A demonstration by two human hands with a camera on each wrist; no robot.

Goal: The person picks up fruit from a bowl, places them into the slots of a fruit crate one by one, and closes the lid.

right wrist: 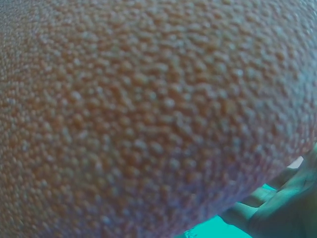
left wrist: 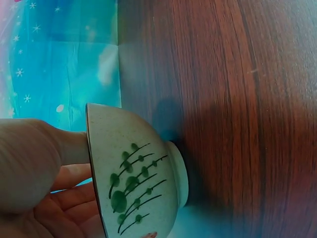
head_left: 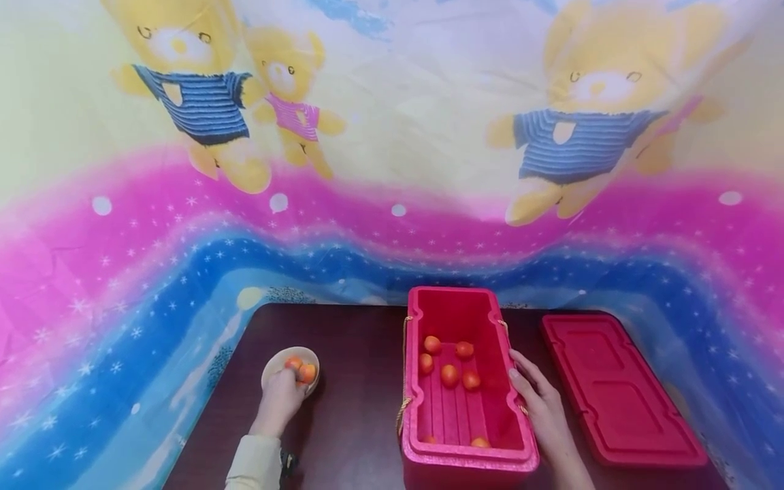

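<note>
My left hand [head_left: 284,395] dips its fingers into a cream bowl [head_left: 267,367] at the table's left, right at two small orange-red, tomato-like fruits [head_left: 307,373]. In the left wrist view, the bowl [left wrist: 141,168] shows a green plant pattern, and its wall hides the fingertips, so I cannot tell if they pinch a fruit. My right hand [head_left: 542,401] rests against the right side of a red open box [head_left: 468,457], fingers mostly straight near the rim. Several more of the fruits [head_left: 450,376] lie on the box's ridged floor. The box's speckled outer wall [right wrist: 148,109] fills most of the right wrist view.
A red lid [head_left: 631,395] with recessed panels lies flat right of the box. Gold cord handles [head_left: 402,408] hang on the box's sides. The dark wooden table [head_left: 355,408] ends at a curtain [head_left: 392,238] printed with bears.
</note>
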